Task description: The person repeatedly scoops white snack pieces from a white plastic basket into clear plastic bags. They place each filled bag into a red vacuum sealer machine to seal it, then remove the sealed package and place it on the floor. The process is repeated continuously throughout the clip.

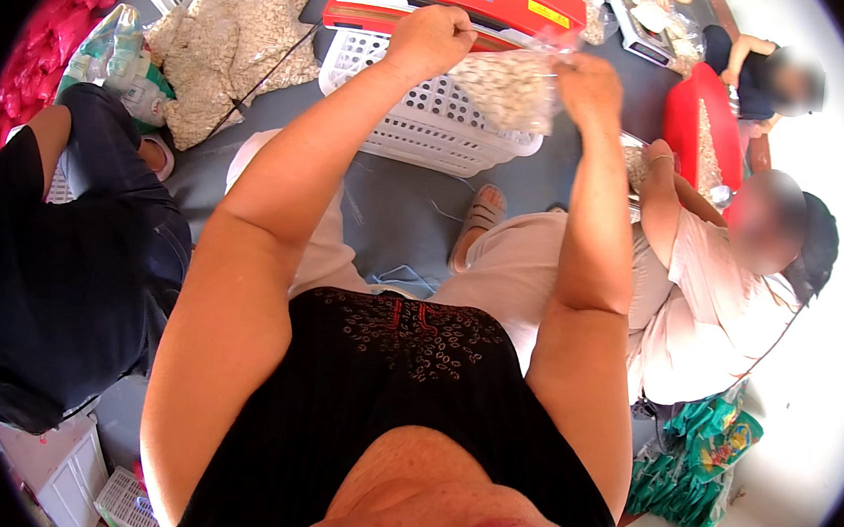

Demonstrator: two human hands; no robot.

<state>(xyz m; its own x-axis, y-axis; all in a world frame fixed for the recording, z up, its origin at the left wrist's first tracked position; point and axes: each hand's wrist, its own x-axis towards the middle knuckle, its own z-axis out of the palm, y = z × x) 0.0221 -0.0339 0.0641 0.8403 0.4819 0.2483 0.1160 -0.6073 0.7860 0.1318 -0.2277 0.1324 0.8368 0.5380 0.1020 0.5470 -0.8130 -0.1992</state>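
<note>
A clear plastic bag [508, 88] of pale, nut-like pieces hangs tilted between my two hands, above a white perforated basket [423, 133]. My left hand [434, 39] is closed at the bag's upper left corner, close to the front of a red sealing machine [545, 5]. On the other side, my right hand [590, 86] pinches the bag's upper right edge. The bag's top lies near the machine's front; whether it touches the machine I cannot tell. Both arms are stretched forward.
Several filled clear bags [225, 51] lie on the grey floor at left, beside a seated person in dark clothes [73, 233]. At right sits another person in a light shirt [709, 309], near a red tub [700, 127]. A scale [648, 37] stands at the far right.
</note>
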